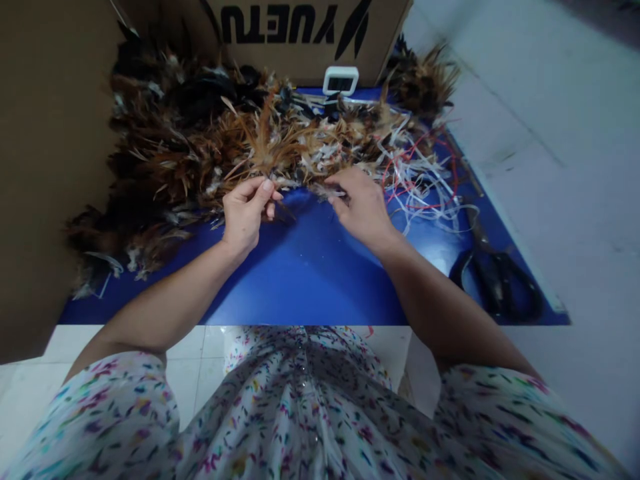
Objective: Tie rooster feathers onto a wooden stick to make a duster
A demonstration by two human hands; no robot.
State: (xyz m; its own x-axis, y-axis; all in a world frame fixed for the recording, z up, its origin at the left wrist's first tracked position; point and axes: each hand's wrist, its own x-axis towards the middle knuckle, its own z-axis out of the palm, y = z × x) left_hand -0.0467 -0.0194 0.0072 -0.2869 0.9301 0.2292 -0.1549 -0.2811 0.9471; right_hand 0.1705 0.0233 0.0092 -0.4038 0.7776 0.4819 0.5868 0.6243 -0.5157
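Observation:
A long heap of brown and black feathers (200, 147) lies across the blue tabletop (310, 267). At its front edge my left hand (245, 210) pinches a small feather between thumb and forefinger, with a dark feather tip showing below the fingers. To the right, my right hand (363, 203) has its thumb and forefinger closed round a pale, fluffy feather (327, 191). The two hands are apart. Beside my right hand lies a tangle of white and red ties (425, 187).
Black-handled scissors (495, 280) lie at the table's right corner. A cardboard box (300, 40) with dark lettering stands behind the heap, with a small white digital device (341, 81) before it. More cardboard (55, 167) rises at the left.

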